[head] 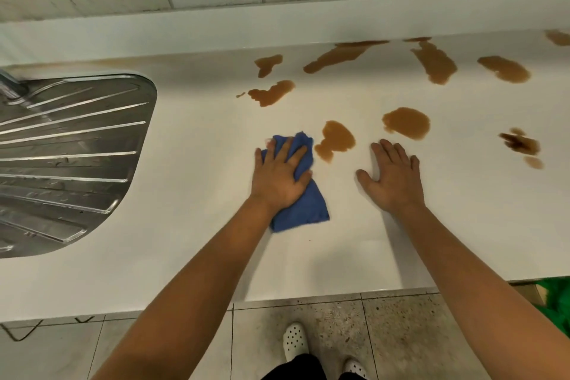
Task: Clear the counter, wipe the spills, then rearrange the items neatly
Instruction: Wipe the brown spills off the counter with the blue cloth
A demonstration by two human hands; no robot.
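**Counter's cleared, wiping barely started**

No loose items on the white counter (191, 139) in view, so clearing looks done; wiping is the current step. The left hand (279, 176) presses flat on a blue cloth (303, 208), fingers spread, just left of the nearest brown spill (336, 139); the right hand (394, 177) rests open on bare counter, holding nothing. Plenty of puddles remain — a dark patch (519, 143) off right too; rearranging not begun. The steel drainboard (71, 148) sits well left; nothing blocks the cloth's path.
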